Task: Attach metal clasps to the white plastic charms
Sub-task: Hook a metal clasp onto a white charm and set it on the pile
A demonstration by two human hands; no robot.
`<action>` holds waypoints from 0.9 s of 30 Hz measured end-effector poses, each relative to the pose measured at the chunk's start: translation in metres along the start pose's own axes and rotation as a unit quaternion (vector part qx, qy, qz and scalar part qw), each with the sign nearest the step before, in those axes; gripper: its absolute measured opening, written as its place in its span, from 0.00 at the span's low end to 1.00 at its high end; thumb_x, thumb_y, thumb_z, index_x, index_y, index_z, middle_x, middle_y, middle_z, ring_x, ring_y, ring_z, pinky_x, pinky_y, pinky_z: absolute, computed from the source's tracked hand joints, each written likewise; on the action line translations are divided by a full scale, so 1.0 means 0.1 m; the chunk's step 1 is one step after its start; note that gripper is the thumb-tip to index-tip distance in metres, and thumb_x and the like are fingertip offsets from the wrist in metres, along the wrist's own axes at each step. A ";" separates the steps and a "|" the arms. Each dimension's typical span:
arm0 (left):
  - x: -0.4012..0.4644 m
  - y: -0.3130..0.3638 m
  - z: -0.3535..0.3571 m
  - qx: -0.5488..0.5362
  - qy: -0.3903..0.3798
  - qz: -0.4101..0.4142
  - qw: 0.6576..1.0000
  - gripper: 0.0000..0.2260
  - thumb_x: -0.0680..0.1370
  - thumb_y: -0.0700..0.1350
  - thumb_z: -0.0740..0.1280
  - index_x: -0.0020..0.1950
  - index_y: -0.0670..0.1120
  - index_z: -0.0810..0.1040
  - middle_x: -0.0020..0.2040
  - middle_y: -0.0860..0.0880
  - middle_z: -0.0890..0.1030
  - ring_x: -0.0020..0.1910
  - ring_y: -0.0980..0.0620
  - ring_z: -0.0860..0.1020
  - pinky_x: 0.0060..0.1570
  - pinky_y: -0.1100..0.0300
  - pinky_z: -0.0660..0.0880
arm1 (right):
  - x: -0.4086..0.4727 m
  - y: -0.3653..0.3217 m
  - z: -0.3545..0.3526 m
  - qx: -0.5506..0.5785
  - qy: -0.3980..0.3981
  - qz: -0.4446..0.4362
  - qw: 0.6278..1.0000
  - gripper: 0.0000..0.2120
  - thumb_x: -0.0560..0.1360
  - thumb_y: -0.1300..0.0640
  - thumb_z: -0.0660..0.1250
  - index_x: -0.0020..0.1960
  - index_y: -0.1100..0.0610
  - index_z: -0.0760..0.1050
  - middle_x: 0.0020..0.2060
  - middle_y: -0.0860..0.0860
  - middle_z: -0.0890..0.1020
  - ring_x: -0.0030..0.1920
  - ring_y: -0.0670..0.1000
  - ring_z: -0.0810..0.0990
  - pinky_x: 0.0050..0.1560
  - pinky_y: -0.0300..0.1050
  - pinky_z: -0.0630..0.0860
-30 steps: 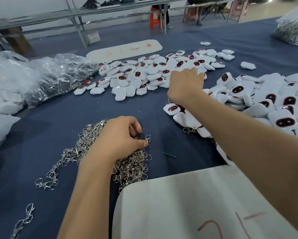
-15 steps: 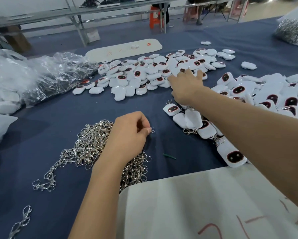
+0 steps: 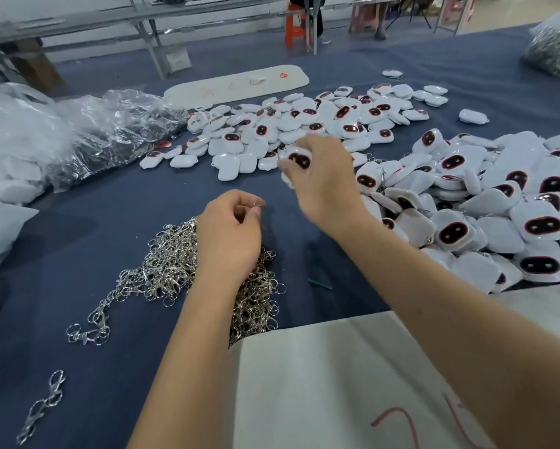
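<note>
My right hand point(image 3: 324, 179) is lifted above the blue table and grips a white plastic charm point(image 3: 298, 158) with a dark face, blurred by motion. My left hand point(image 3: 228, 234) hovers over a heap of metal clasps point(image 3: 168, 270) and pinches one small clasp ring point(image 3: 257, 205) between thumb and fingertips. A spread of loose white charms point(image 3: 304, 124) lies at the middle back. A bigger heap of charms point(image 3: 505, 202) covers the right side.
Crumpled clear plastic bags point(image 3: 87, 134) lie at the left. A white board point(image 3: 353, 384) with red marks sits at the near edge. A second white board point(image 3: 236, 84) lies at the back. Stray clasps point(image 3: 42, 406) rest near left. A bag of metal parts point(image 3: 554, 50) sits far right.
My right hand has pulled back from the middle pile with a charm in its grip, moving toward my left hand. My left hand has lifted slightly with the clasp ring.
</note>
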State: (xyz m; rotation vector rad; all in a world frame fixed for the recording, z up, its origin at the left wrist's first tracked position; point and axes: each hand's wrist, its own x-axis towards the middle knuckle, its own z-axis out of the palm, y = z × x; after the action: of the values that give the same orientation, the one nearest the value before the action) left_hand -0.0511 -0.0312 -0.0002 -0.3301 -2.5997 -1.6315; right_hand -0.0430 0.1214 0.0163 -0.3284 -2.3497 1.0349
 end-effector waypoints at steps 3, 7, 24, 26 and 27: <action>-0.02 0.02 -0.02 -0.093 0.008 -0.035 0.995 0.05 0.78 0.37 0.70 0.45 0.46 0.83 0.38 0.46 0.85 0.36 0.53 0.85 0.46 0.50 0.83 | -0.40 -0.09 0.10 0.236 -0.056 0.119 0.963 0.06 0.83 0.56 0.68 0.54 0.56 0.72 0.44 0.53 0.83 0.39 0.50 0.85 0.37 0.42 0.80; -0.02 0.04 -0.02 -0.169 0.010 -0.074 0.983 0.03 0.76 0.38 0.74 0.45 0.45 0.85 0.39 0.45 0.86 0.35 0.55 0.83 0.40 0.59 0.78 | -0.61 0.06 0.04 0.232 -0.076 0.135 0.960 0.06 0.79 0.62 0.66 0.49 0.52 0.77 0.40 0.49 0.87 0.33 0.47 0.82 0.28 0.38 0.74; -0.08 0.01 0.05 -0.110 -0.063 0.009 0.992 0.09 0.73 0.37 0.78 0.48 0.48 0.82 0.38 0.52 0.87 0.40 0.55 0.85 0.46 0.60 0.81 | -0.62 0.24 -0.10 0.243 -0.051 0.092 0.964 0.05 0.79 0.58 0.73 0.44 0.52 0.85 0.30 0.53 0.84 0.25 0.43 0.73 0.27 0.39 0.71; -0.08 -0.01 0.06 -0.059 -0.060 0.031 0.996 0.08 0.73 0.37 0.78 0.44 0.49 0.83 0.35 0.54 0.85 0.36 0.58 0.83 0.40 0.65 0.78 | -0.62 0.26 -0.11 0.200 -0.060 0.065 0.976 0.06 0.79 0.58 0.72 0.44 0.52 0.83 0.29 0.52 0.84 0.23 0.41 0.74 0.27 0.33 0.68; -0.07 -0.01 0.07 -0.030 -0.066 0.043 0.996 0.09 0.73 0.37 0.77 0.43 0.50 0.83 0.34 0.54 0.84 0.34 0.58 0.81 0.39 0.66 0.77 | -0.61 0.26 -0.14 0.173 -0.070 0.047 0.981 0.06 0.79 0.59 0.72 0.44 0.52 0.82 0.29 0.52 0.84 0.23 0.41 0.74 0.27 0.30 0.67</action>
State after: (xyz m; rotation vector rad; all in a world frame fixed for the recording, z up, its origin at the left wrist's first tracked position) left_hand -0.0437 -0.0265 -0.0056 -0.5647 -2.5899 -1.7176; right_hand 0.0152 0.1213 -0.0191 -0.2415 -2.2356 1.5302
